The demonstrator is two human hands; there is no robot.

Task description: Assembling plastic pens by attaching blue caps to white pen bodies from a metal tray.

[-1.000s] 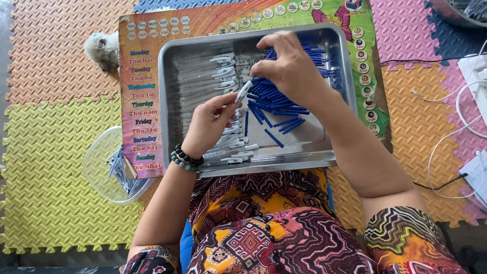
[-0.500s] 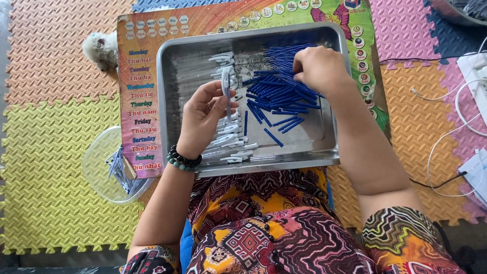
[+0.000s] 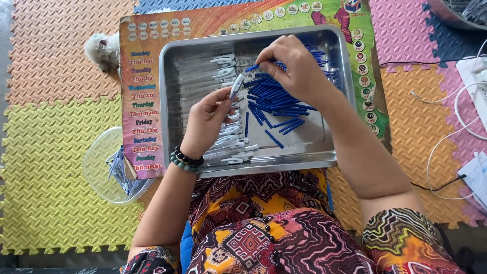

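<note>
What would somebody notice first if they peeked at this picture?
Probably the shiny metal tray in the middle, with a heap of blue pen refills beside a row of clear pen barrels. Above it, the left hand holds up a white pen cap, and the right hand pinches a blue refill. The puzzle-piece foam floor mats in orange, yellow and pink stand out too.

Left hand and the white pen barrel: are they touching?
Touching. The head view shows the left hand raised over the metal tray, its fingers pinching the white pen barrel at its lower end.
</note>
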